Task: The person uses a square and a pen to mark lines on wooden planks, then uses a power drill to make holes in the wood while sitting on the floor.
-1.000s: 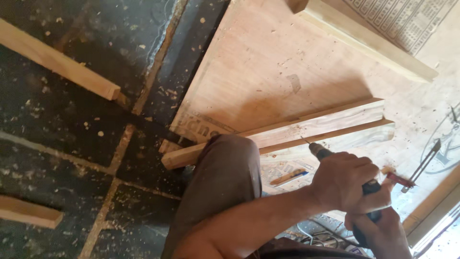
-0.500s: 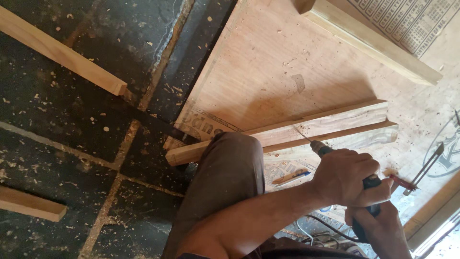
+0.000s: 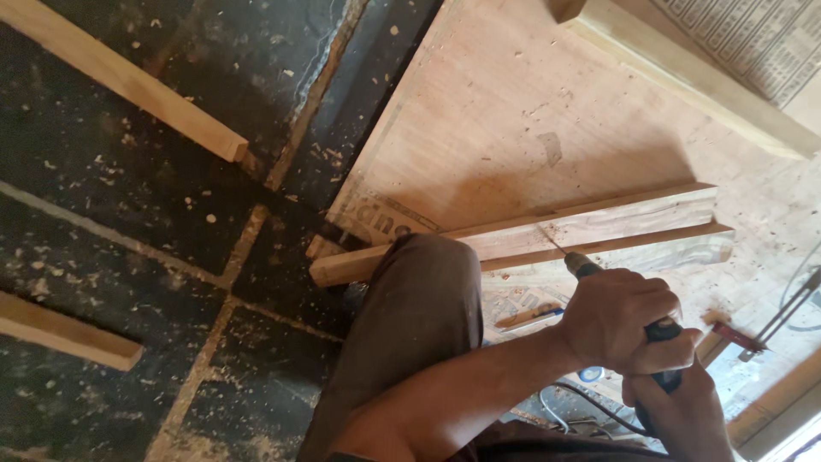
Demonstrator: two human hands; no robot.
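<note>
Nearest to me, below the batten (image 3: 599,224), my right hand (image 3: 684,415) is closed around the grip of the drill (image 3: 664,332), and my left hand (image 3: 620,316) is clamped over the body just above it. The two hands press together on the one tool. My left forearm runs in from low down, wrist bent, knuckles up. My knee (image 3: 419,308) in brown cloth rests on the batten's near end and pins it. Over the last second hardly anything has shifted. The drill bit (image 3: 552,242) meets the batten at the same spot along its lower edge and my grip has not altered. Only my head has moved a touch, so I judge the hole is still being worked at this one place. I cannot tell how deep the bit sits. Just below the batten, between my knee and the drill, lies a small wooden-handled tool (image 3: 530,316), and to the right of the drill lies a red-tipped metal tool (image 3: 737,335). The batten itself lies flat across the plywood sheet (image 3: 513,120). Beyond it, at the sheet's far edge, runs a second strip of timber (image 3: 701,81). Well off to the left of the batten, on the dark, sawdust-flecked floor (image 3: 128,205), lie two loose lengths of wood (image 3: 128,81).
</note>
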